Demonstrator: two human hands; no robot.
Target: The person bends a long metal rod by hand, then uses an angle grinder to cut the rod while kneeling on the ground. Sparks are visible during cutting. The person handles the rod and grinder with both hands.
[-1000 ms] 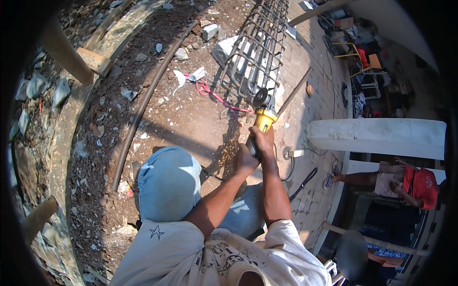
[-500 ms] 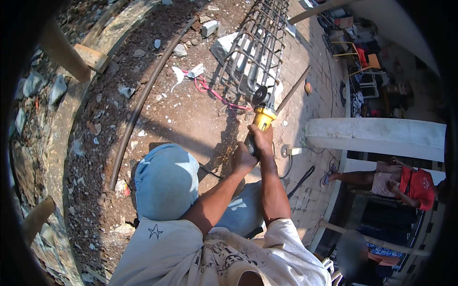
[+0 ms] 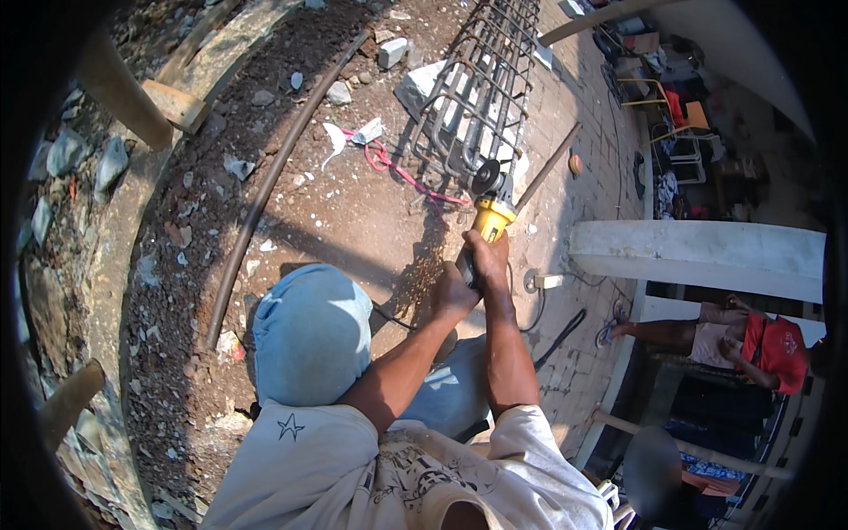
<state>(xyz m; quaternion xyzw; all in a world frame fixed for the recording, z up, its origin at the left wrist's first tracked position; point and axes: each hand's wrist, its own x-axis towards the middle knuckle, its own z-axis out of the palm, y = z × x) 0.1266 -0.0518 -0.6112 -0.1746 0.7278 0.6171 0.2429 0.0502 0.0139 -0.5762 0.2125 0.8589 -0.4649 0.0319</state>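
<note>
Both my hands grip one yellow-and-black angle grinder [image 3: 495, 217], its dark disc [image 3: 486, 178] pointing away from me. My left hand [image 3: 453, 291] is closed round the rear of its body. Farther forward, my right hand [image 3: 487, 254] wraps the yellow housing. The disc is at the near end of a rebar cage [image 3: 477, 97] made of long steel bars with square ties; the exact contact point cannot be made out. Orange sparks [image 3: 419, 276] fly back toward my left hand, over the ground. A pink cord [image 3: 402, 174] lies on the dirt left of the disc.
A long brown pipe [image 3: 265, 190] lies on rubble-strewn soil to the left. My jeans-clad knee [image 3: 312, 327] is beside my left forearm. A power cord runs past a small white box [image 3: 548, 281] on the paving. A white pillar [image 3: 698, 256] and a person in red [image 3: 777, 353] are at right.
Both hands and the grinder stay at the cage end, shifted only very slightly in view. The sparks show more plainly now.
</note>
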